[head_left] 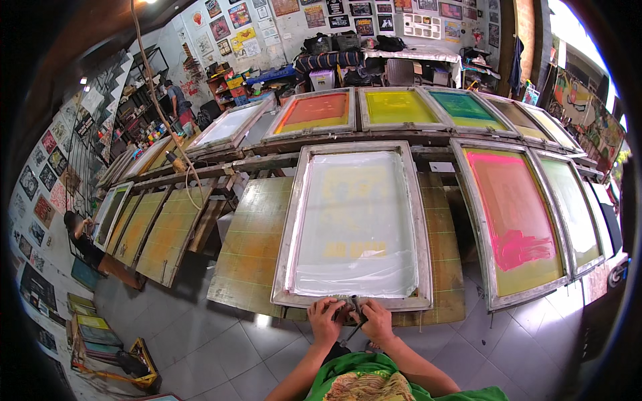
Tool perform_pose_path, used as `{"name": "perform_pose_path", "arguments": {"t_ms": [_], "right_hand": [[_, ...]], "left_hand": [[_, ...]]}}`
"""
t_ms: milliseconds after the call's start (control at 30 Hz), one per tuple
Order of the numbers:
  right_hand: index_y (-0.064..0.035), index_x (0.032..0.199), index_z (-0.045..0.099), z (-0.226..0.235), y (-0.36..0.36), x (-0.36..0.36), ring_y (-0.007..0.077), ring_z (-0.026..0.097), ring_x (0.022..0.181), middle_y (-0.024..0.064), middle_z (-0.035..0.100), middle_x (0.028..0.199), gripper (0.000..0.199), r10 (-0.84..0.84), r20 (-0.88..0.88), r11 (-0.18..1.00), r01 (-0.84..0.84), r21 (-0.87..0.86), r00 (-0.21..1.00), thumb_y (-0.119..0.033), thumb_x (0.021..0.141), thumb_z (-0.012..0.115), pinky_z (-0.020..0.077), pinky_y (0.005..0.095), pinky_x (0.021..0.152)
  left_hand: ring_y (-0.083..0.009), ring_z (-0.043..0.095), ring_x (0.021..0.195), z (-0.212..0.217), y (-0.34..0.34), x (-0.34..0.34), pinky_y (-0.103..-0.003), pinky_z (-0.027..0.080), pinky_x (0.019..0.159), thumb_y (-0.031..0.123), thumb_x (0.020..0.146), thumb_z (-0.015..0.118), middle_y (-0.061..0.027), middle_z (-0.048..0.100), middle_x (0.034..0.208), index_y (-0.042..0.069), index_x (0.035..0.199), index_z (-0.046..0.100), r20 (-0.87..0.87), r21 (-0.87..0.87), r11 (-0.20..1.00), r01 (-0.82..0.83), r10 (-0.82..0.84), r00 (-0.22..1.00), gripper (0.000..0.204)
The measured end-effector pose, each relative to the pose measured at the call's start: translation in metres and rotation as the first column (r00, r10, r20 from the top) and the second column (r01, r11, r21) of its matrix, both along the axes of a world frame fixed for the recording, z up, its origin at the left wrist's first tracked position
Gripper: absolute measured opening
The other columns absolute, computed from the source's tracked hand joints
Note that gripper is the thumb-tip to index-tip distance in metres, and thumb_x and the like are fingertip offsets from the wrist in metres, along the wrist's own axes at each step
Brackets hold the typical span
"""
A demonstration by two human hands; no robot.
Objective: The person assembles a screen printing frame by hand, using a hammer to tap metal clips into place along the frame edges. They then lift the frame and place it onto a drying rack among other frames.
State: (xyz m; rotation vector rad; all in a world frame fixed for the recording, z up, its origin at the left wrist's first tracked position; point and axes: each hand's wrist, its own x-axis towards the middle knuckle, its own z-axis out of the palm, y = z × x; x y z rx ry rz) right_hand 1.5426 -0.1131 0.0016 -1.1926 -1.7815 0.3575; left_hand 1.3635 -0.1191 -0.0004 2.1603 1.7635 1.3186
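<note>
A large screen-printing frame (pixel 352 150) with a pale rim lies in front of me on a wooden board (pixel 251 247). White ink (pixel 358 230) covers most of its mesh, with faint yellowish shapes showing through. Both my hands are at the middle of its near edge. My left hand (pixel 326 321) has curled fingers against the rim, and what is between them is hidden. My right hand (pixel 376 322) is closed beside a slim dark tool (pixel 360 315), which slants down between the hands. Its exact kind is too small to tell.
To the right stands a frame with pink ink (pixel 515 227), then a pale green one (pixel 568 207). A row of frames, including a red-orange one (pixel 314 113), lies beyond. Wooden boards (pixel 170 230) stretch left, a cord (pixel 154 100) hangs above them, and a person (pixel 87 240) is far left.
</note>
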Motion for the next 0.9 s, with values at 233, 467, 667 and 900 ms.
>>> {"name": "perform_pose_path", "arguments": {"t_ms": [233, 467, 667, 900], "right_hand": [[-0.0058, 0.088, 0.068, -0.008, 0.002, 0.003, 0.0325, 0.071, 0.083, 0.0091, 0.071, 0.092, 0.025, 0.003, 0.018, 0.998, -0.005, 0.067, 1.000, -0.018, 0.084, 0.089, 0.0572, 0.0431, 0.066], [-0.0064, 0.093, 0.072, -0.004, -0.003, 0.000, 0.0324, 0.073, 0.088, 0.0088, 0.075, 0.097, 0.017, -0.004, 0.046, 1.000, 0.004, 0.001, 0.999, -0.011, 0.084, 0.086, 0.0592, 0.0427, 0.070], [-0.0076, 0.105, 0.073, -0.014, -0.001, 0.004, 0.0310, 0.074, 0.097, 0.0072, 0.077, 0.106, 0.024, 0.039, 0.043, 0.999, -0.039, 0.007, 0.998, -0.014, 0.084, 0.084, 0.0606, 0.0430, 0.075], [-0.0063, 0.094, 0.074, -0.015, 0.001, 0.001, 0.0317, 0.073, 0.086, 0.0084, 0.074, 0.093, 0.015, 0.003, 0.012, 0.998, -0.003, 0.060, 1.000, -0.010, 0.084, 0.085, 0.0594, 0.0422, 0.071]], "left_hand": [[-0.0283, 0.064, 0.113, -0.004, -0.008, -0.010, -0.046, 0.046, 0.100, 0.008, 0.081, 0.086, -0.0036, 0.070, 0.119, 0.016, 0.117, 0.082, -0.087, 0.049, 0.996, 0.071, -0.066, 0.994, 0.037], [-0.0286, 0.064, 0.110, -0.003, -0.001, -0.003, -0.046, 0.046, 0.095, 0.015, 0.084, 0.090, -0.0026, 0.069, 0.115, 0.015, 0.103, 0.077, -0.003, 0.038, 0.999, 0.000, 0.000, 1.000, 0.024], [-0.0303, 0.065, 0.107, 0.000, 0.000, 0.003, -0.046, 0.048, 0.095, 0.015, 0.081, 0.092, -0.0044, 0.071, 0.110, 0.013, 0.097, 0.075, 0.060, 0.020, 0.999, -0.042, 0.041, 0.997, 0.024], [-0.0289, 0.064, 0.110, 0.003, -0.005, -0.002, -0.046, 0.046, 0.097, 0.011, 0.081, 0.089, -0.0019, 0.070, 0.114, 0.016, 0.113, 0.080, -0.028, 0.022, 0.999, 0.024, -0.023, 0.999, 0.034]]}}
